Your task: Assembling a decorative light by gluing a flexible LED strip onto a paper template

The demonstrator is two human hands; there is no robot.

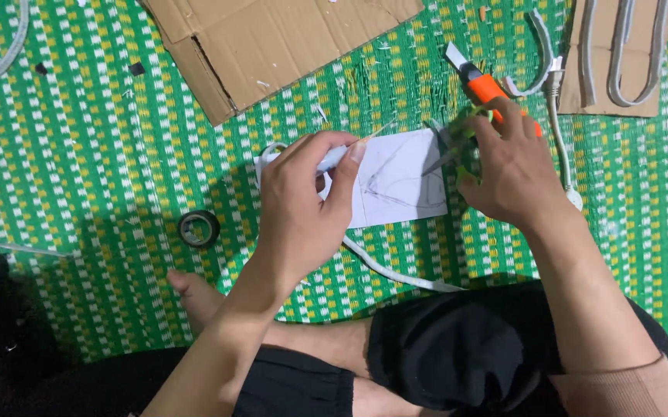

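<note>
My left hand (303, 205), at the centre of the frame, pinches a thin white strip (334, 158) between thumb and fingers. My right hand (512, 166), to the right of centre, grips green-handled scissors (457, 143), blades resting on a white sheet of paper (400, 181) with pencil lines. An orange box cutter (481, 83) lies just above. A roll of black tape (199, 228) sits to the left, cardboard (272, 42) at the top.

A green woven floor mat with white and yellow checks (79, 154) carries everything. On it lie flattened brown cardboard (272, 38), a black tape roll (199, 228), a white sketched paper sheet (400, 181) and an orange utility knife (477, 81).
</note>
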